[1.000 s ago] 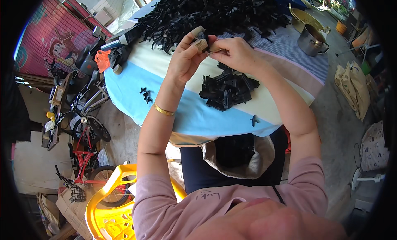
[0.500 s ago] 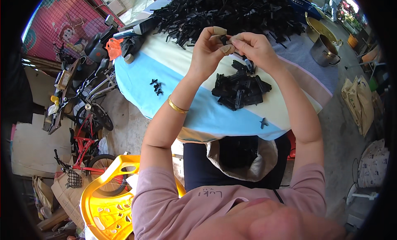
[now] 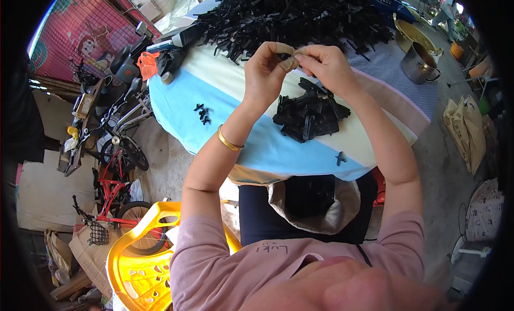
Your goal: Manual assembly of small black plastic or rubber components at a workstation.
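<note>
My left hand point(image 3: 265, 75), with tan wraps on its thumb and forefinger, is closed in a pinch over the table. Against it my right hand point(image 3: 334, 72) pinches too, and the fingertips of both meet. Whatever lies between them is hidden by the fingers. Just below my hands is a small pile of black plastic pieces point(image 3: 310, 115). A much larger heap of similar black pieces point(image 3: 289, 19) covers the far side of the table. Several tiny black parts point(image 3: 202, 114) lie on the left, and a single branched black part point(image 3: 341, 159) near the front edge.
The table has a striped cloth point(image 3: 187, 105). An open sack point(image 3: 347, 204) with dark contents sits at my lap. A metal pot point(image 3: 420, 64) and a brass-coloured basin point(image 3: 415, 35) stand at right. A yellow chair point(image 3: 142, 268) and bicycles point(image 3: 112, 190) are at left.
Both hands have lowered slightly and drawn closer together. A black piece that showed between the fingers is now hidden, and so is a greyish piece beneath my right hand.
</note>
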The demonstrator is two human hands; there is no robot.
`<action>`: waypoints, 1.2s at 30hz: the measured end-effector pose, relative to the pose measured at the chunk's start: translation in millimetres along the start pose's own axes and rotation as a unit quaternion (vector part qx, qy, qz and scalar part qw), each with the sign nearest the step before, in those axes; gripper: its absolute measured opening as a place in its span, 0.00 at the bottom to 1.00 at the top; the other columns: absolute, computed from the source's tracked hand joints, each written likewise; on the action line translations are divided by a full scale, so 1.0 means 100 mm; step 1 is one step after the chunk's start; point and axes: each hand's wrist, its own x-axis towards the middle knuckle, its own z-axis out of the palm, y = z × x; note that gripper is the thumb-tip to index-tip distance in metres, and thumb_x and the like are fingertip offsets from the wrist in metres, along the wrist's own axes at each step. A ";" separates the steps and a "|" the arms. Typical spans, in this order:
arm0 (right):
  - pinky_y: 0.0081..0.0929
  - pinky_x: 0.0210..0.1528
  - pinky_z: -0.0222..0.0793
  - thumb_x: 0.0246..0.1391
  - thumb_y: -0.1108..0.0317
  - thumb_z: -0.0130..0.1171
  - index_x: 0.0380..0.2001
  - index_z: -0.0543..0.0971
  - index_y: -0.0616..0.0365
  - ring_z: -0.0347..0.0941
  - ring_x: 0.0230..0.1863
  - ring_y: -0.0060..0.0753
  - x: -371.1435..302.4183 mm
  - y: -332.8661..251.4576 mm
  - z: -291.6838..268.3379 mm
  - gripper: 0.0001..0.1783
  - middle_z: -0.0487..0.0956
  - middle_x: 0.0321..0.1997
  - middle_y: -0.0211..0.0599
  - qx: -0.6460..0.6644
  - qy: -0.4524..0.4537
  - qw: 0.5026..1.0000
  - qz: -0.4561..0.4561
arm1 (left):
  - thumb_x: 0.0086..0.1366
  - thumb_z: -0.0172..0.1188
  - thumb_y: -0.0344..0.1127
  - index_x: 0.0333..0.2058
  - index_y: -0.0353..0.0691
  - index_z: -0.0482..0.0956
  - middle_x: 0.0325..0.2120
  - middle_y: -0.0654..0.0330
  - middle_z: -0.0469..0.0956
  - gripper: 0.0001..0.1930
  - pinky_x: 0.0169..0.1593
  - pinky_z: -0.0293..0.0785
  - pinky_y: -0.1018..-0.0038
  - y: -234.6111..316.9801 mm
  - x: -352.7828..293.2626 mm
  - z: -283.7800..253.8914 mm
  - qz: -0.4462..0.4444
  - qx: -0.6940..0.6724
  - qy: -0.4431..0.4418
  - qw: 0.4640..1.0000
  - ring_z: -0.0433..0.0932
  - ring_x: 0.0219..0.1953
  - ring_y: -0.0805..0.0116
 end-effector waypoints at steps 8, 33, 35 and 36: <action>0.14 0.25 0.61 0.44 0.66 0.61 0.30 0.77 0.62 0.65 0.22 0.15 0.07 0.07 -0.04 0.12 0.72 0.19 0.25 0.059 0.021 0.998 -0.028 | 0.46 0.62 0.22 0.47 0.36 0.65 0.28 0.55 0.77 0.27 0.38 0.72 0.76 0.07 -0.02 0.06 0.010 0.235 0.009 0.972 0.77 0.32 0.70; 0.14 0.33 0.66 0.47 0.71 0.58 0.33 0.77 0.61 0.69 0.30 0.15 0.10 0.14 -0.18 0.09 0.76 0.27 0.27 0.100 -0.071 0.988 -0.095 | 0.55 0.57 0.28 0.31 0.35 0.68 0.27 0.60 0.72 0.07 0.40 0.75 0.71 0.03 0.08 -0.21 -0.277 -0.243 -0.190 0.910 0.75 0.30 0.66; 0.13 0.27 0.62 0.51 0.69 0.54 0.34 0.75 0.61 0.66 0.26 0.13 0.10 0.09 -0.12 0.08 0.74 0.25 0.26 0.120 -0.003 0.992 -0.032 | 0.56 0.56 0.29 0.29 0.35 0.67 0.25 0.61 0.71 0.07 0.38 0.73 0.74 0.06 0.08 -0.20 -0.253 -0.213 -0.133 0.934 0.74 0.28 0.69; 0.12 0.25 0.60 0.51 0.69 0.53 0.33 0.75 0.61 0.64 0.25 0.12 0.08 0.07 -0.17 0.08 0.73 0.24 0.25 0.126 -0.006 0.992 0.003 | 0.56 0.56 0.28 0.29 0.35 0.67 0.25 0.61 0.71 0.07 0.40 0.73 0.74 0.10 0.08 -0.15 -0.240 -0.175 -0.114 0.948 0.75 0.30 0.69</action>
